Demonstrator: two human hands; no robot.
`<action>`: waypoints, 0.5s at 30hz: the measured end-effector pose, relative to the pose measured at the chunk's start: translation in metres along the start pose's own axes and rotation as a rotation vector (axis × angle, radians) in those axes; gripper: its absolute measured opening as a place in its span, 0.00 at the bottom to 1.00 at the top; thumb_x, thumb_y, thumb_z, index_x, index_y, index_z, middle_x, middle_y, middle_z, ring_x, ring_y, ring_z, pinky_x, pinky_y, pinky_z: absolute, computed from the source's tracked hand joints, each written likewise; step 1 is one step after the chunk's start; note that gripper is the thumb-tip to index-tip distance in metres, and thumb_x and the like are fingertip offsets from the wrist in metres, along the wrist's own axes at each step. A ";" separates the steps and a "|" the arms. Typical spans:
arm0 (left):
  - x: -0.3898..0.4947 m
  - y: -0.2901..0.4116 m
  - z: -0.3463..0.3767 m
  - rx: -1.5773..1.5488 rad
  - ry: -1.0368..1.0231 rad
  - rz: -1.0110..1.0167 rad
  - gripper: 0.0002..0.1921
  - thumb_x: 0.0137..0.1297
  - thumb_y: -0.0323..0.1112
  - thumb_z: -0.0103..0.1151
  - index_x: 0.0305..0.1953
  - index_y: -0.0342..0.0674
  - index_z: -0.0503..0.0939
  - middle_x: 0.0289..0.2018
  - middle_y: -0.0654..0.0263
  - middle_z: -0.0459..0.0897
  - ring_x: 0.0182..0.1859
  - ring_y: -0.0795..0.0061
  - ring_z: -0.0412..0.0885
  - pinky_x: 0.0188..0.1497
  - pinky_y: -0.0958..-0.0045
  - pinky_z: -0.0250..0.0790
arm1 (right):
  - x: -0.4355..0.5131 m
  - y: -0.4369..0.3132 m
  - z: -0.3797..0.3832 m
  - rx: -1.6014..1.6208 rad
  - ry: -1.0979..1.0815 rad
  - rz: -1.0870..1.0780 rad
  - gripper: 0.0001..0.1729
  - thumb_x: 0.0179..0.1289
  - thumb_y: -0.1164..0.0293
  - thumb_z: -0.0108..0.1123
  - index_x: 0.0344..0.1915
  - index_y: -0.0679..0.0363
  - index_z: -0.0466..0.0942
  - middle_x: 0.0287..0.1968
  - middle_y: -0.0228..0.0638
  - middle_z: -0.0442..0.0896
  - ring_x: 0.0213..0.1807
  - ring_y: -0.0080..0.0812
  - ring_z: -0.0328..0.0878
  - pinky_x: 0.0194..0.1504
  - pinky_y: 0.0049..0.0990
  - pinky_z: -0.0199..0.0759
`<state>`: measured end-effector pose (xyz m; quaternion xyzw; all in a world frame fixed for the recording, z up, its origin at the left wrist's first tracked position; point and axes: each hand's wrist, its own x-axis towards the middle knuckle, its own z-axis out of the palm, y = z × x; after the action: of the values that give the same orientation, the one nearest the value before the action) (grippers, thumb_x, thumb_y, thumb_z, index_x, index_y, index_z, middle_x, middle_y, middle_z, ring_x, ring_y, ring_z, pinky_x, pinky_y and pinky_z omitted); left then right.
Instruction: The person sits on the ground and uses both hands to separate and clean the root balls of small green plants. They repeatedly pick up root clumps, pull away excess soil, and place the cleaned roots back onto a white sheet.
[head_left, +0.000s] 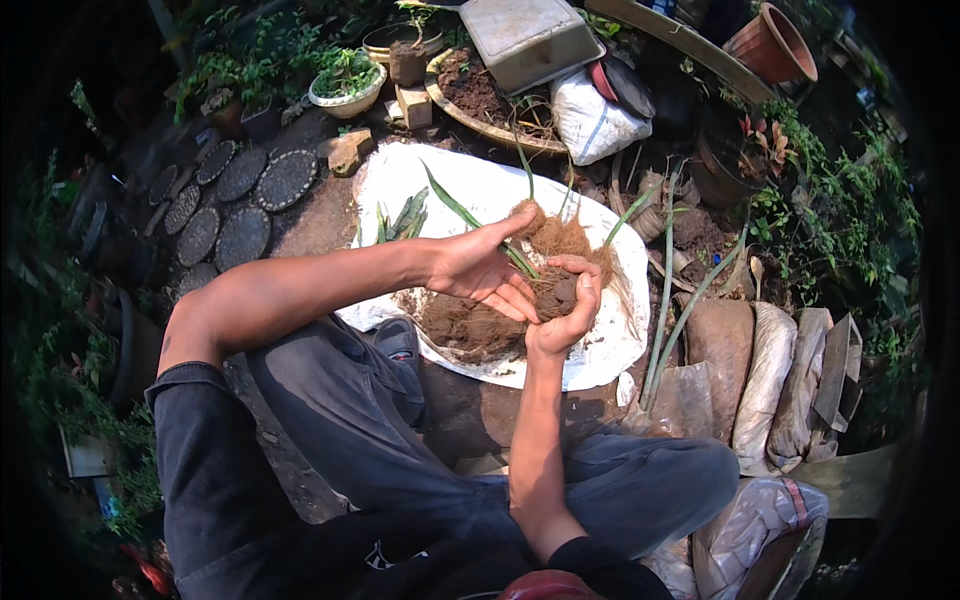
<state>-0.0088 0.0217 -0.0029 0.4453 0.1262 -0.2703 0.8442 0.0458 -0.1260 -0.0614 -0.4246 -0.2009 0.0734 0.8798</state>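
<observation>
My right hand (564, 319) cups a brown ball of soil and fibrous roots (556, 292), its fingers curled around the far and right sides. From the ball a long green leaf (450, 199) slants up to the left, passing behind my left hand (484, 270). That hand is spread, thumb pointing away from the fingers, with its fingertips at the ball's left side. Beneath both hands lies a white woven sack (472, 169), bearing a heap of loose soil (465, 326). More fibrous root clumps (562, 236) with thin green leaves rest just beyond my hands.
Short mottled leaves (405, 217) lie at the sack's left part. Round dark paving discs (244, 236) cover the ground further left. Beyond the sack stand a large soil-filled pot (495, 131) and a stuffed white bag (600, 120). Filled bags (761, 382) line the right side.
</observation>
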 end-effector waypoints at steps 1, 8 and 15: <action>0.002 0.000 0.001 0.062 0.023 0.015 0.59 0.63 0.79 0.29 0.68 0.16 0.45 0.55 0.33 0.70 0.54 0.50 0.80 0.58 0.62 0.77 | 0.000 0.000 0.000 0.013 0.006 0.012 0.15 0.68 0.61 0.42 0.37 0.62 0.69 0.40 0.41 0.77 0.44 0.34 0.73 0.51 0.34 0.69; 0.005 0.001 0.005 0.285 0.114 0.027 0.56 0.66 0.76 0.34 0.69 0.19 0.44 0.52 0.33 0.70 0.53 0.52 0.80 0.58 0.60 0.72 | 0.000 0.006 -0.002 -0.030 0.050 0.003 0.16 0.67 0.65 0.39 0.36 0.65 0.71 0.38 0.40 0.77 0.44 0.32 0.72 0.52 0.34 0.64; -0.005 0.004 0.021 0.371 0.072 0.043 0.55 0.66 0.74 0.39 0.73 0.31 0.33 0.71 0.33 0.34 0.66 0.38 0.64 0.65 0.50 0.65 | -0.005 0.014 0.003 -0.271 0.050 -0.073 0.16 0.69 0.64 0.41 0.37 0.65 0.73 0.37 0.34 0.75 0.41 0.26 0.68 0.49 0.29 0.60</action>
<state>-0.0114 0.0078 0.0138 0.6053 0.0947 -0.2545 0.7483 0.0411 -0.1170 -0.0718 -0.5334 -0.2023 0.0032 0.8213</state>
